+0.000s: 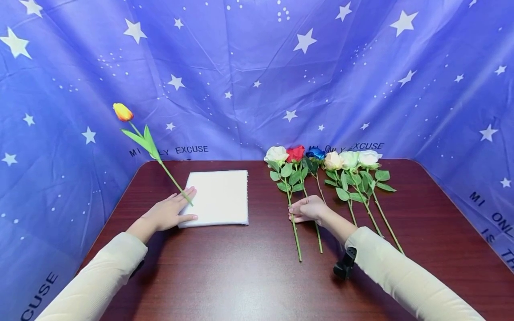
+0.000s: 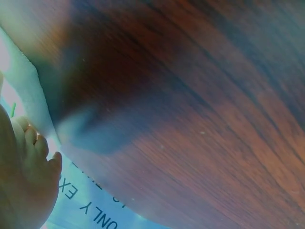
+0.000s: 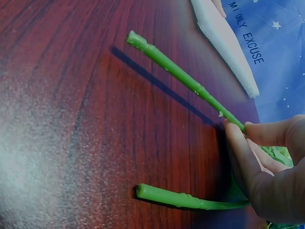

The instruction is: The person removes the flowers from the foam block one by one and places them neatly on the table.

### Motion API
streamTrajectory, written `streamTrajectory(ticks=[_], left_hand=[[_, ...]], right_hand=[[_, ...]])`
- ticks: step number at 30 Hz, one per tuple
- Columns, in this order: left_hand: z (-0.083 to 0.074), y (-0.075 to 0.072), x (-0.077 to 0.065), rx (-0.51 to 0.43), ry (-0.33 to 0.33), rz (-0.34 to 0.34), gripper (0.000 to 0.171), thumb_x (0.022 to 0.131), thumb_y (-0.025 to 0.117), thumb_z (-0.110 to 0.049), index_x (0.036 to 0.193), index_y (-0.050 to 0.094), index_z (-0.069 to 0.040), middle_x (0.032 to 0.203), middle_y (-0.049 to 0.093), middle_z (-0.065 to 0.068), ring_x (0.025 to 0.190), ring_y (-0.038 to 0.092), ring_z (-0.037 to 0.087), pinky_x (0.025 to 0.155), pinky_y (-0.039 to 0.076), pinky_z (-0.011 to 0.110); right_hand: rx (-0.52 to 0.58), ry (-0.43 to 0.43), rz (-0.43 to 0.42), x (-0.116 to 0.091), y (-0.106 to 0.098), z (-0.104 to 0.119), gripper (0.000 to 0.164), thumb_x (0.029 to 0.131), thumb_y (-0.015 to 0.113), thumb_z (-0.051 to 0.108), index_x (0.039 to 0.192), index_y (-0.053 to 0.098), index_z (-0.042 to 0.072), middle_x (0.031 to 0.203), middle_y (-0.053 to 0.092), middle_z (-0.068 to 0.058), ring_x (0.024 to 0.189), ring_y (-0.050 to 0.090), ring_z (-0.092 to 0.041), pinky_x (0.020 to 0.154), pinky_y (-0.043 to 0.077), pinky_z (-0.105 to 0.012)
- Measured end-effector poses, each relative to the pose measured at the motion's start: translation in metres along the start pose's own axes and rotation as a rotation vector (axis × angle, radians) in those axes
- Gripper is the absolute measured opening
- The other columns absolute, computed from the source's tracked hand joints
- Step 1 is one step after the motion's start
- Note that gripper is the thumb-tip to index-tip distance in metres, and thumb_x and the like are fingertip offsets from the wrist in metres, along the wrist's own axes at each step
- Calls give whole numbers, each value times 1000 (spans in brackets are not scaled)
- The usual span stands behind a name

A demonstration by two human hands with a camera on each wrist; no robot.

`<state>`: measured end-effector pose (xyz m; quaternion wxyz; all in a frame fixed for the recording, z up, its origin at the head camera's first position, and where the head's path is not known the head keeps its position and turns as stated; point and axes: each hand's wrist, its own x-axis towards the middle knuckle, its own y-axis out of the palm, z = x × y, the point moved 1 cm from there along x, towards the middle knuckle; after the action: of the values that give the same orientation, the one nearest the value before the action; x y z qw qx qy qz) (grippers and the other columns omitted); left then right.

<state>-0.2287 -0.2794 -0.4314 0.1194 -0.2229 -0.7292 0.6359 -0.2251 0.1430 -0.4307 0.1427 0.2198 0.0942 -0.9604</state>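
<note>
My left hand (image 1: 170, 211) lies with its fingers extended along the left edge of a white foam block (image 1: 221, 198). A yellow-orange artificial tulip (image 1: 122, 112) stands on the block, leaning left, its stem crossing in front of those fingers. Between thumb and fingers, my right hand (image 1: 308, 208) pinches the green stem of a white rose (image 1: 276, 155). In the right wrist view, that stem's cut end (image 3: 137, 40) is raised above its shadow. Right beside it are a red rose (image 1: 295, 153) and a blue rose (image 1: 315, 153).
Farther right on the dark wooden table (image 1: 241, 281) lie a peach rose (image 1: 333, 160), a pale green rose (image 1: 349, 159) and another white rose (image 1: 369, 158), blooms toward the back edge. A blue starry cloth (image 1: 257, 80) hangs behind and along both sides.
</note>
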Motion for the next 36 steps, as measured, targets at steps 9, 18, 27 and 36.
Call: streamTrajectory(ticks=[9, 18, 27, 36], left_hand=[[2, 2, -2, -2, -9, 2, 89, 92, 49, -60, 153, 20, -4, 161, 19, 16, 148, 22, 34, 120, 22, 55], [2, 1, -2, -3, -14, 8, 89, 92, 49, -60, 153, 19, -4, 161, 19, 17, 148, 22, 35, 120, 22, 55], [2, 0, -2, -2, -9, 3, 88, 92, 50, -58, 153, 19, -3, 161, 19, 17, 148, 22, 35, 120, 22, 55], [3, 0, -1, -17, -14, 9, 89, 92, 50, -59, 154, 18, -4, 162, 17, 15, 149, 20, 33, 121, 21, 54]], right_hand=[[-54, 5, -104, 2, -1, 2, 29, 88, 60, -5, 114, 58, -20, 73, 70, -3, 65, 68, -8, 66, 61, -24], [-172, -40, -241, -4, -6, 13, 25, 87, 64, 0, 107, 66, -15, 94, 75, -20, 68, 70, -10, 70, 62, -29], [-263, -118, -376, -10, -4, 29, 24, 85, 70, 10, 105, 71, -4, 90, 76, -16, 75, 75, -20, 76, 61, -34], [-262, -275, -360, 1, 30, 52, 28, 85, 73, 17, 106, 73, -1, 91, 76, -16, 85, 75, -28, 79, 60, -38]])
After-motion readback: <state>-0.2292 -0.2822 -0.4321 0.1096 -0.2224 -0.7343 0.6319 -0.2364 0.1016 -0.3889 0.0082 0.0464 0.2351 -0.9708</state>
